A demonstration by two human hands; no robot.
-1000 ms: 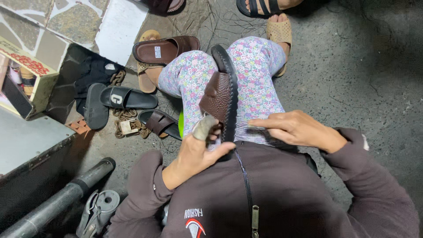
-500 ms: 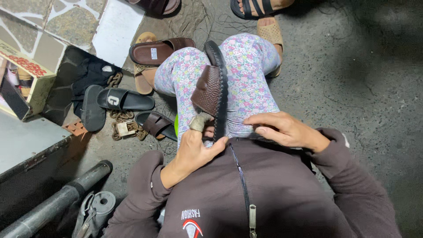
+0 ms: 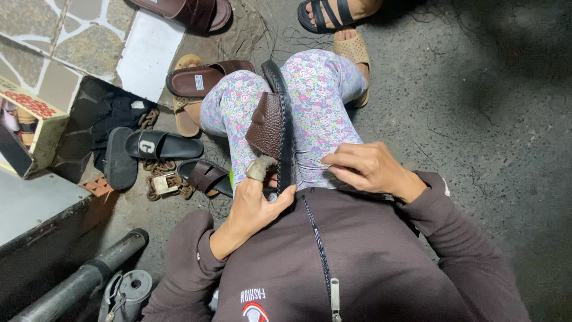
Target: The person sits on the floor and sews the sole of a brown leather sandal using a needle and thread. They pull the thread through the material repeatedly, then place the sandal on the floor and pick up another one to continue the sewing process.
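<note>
The left hand [image 3: 253, 206] gripped the heel end of a brown leather sandal [image 3: 275, 128], fingers clenched round it, a cloth-wrapped fingertip [image 3: 261, 169] pressed against the strap side. The sandal stood on edge between the knees, across floral-print trousers [image 3: 322, 101]. The right hand [image 3: 366, 167] rested on the right thigh just beside the sandal, fingers curled and pinched together; whether they held anything, I couldn't tell. Off to the left lay a black slide sandal [image 3: 161, 145] and a chain with a padlock [image 3: 162, 182].
</note>
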